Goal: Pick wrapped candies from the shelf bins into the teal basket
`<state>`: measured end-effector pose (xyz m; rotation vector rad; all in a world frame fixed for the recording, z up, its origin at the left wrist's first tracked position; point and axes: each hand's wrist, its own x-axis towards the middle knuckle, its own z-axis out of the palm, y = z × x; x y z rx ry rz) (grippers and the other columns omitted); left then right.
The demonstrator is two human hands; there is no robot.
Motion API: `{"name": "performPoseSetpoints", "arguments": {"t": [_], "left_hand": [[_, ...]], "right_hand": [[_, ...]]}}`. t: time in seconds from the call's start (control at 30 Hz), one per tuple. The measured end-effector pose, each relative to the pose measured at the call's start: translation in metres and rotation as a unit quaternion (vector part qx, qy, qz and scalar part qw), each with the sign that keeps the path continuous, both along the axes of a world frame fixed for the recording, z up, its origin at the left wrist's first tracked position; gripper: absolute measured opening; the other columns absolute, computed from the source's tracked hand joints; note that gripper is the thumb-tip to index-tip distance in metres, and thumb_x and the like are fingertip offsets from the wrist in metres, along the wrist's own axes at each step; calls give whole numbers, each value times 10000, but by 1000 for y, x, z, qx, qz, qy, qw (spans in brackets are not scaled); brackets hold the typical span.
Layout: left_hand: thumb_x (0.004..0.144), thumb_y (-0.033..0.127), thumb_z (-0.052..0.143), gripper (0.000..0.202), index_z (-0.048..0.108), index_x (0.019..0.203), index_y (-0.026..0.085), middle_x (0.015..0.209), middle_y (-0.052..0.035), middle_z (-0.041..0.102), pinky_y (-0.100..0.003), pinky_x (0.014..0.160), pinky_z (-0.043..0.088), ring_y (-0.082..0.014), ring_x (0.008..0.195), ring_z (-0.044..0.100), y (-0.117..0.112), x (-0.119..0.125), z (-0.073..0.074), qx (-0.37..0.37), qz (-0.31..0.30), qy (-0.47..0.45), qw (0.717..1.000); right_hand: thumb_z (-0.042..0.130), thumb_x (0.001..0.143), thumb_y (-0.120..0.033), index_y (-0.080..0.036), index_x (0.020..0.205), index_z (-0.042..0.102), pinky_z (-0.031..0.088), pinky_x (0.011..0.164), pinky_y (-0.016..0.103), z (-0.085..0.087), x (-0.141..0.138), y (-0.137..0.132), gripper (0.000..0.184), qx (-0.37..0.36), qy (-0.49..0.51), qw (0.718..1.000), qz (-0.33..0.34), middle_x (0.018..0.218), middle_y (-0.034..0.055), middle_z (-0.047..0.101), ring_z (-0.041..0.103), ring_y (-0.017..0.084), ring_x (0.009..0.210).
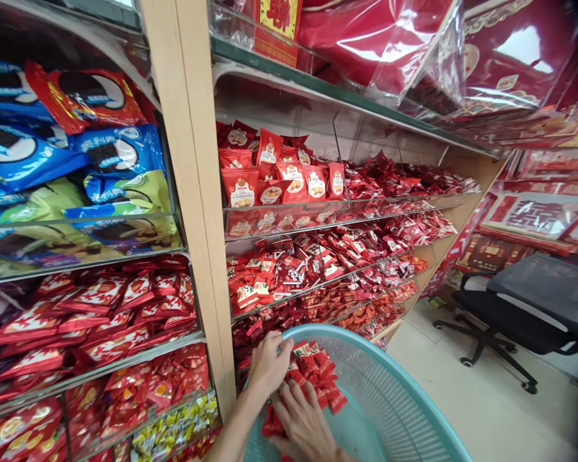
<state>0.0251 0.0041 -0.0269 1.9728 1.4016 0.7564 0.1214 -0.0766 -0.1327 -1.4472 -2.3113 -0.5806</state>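
Here, in the head view, grips the rim of a teal basket (399, 398) with the left hand (270, 364), closed with curled fingers. Lays the right hand (301, 417), open with spread fingers, on small red packets (325, 378) piled inside, near the basket's left side. Shows glass shelves (289, 76) of red bags (293, 183) behind, a wooden post (197, 192) to the left and a black office chair (520, 314) at right.
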Motion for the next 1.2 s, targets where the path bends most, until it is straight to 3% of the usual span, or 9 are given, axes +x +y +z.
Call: {"name": "performPoseSetpoints", "arguments": {"t": [0.33,0.5,0.73,0.93,1.1,1.2], "left_hand": [[843,395,392,375,552,579,182,957,-3,619,-202,716,342,-121,845,583,1,-3,-4,13,5,-5,1000],[844,403,389,379,548,580,182,961,1,621,-201,716,340,-120,842,583,1,-3,-5,15,2,-5,1000],[842,404,391,373,519,575,178,957,1,621,-204,723,341,-120,837,583,0,-3,-4,18,7,-6,1000],[842,403,390,382,510,556,179,918,-1,621,-208,717,344,-121,824,587,-1,-3,-2,12,3,-2,1000],[844,408,388,388,522,561,179,946,-1,623,-205,706,342,-117,817,589,-1,-3,0,6,9,4,1000],[843,417,389,395,529,561,177,982,-2,619,-204,706,343,-114,814,590,-2,-3,1,3,11,5,1000]], "right_hand": [[454,754,-579,-189,1247,447,251,997,383,-6,-5,-7,629,32,-6,999,35,1201,61,562,450,241,1091],[432,824,-448,-216,1193,503,231,1018,371,-13,-8,-5,441,79,13,997,15,1154,20,595,458,202,1081],[400,877,-334,-217,1200,498,282,996,397,-1,0,1,357,60,3,998,17,1172,27,582,456,196,1101],[363,892,-268,-175,1274,427,348,946,380,14,4,-4,398,44,-72,995,58,1253,27,523,413,199,1156],[366,868,-225,-150,1353,304,274,1013,401,12,6,-8,495,29,-77,995,60,1394,51,358,258,207,1277],[380,844,-190,-153,1369,269,237,1039,411,11,7,-8,537,13,-68,996,56,1409,56,331,226,204,1295]]}}
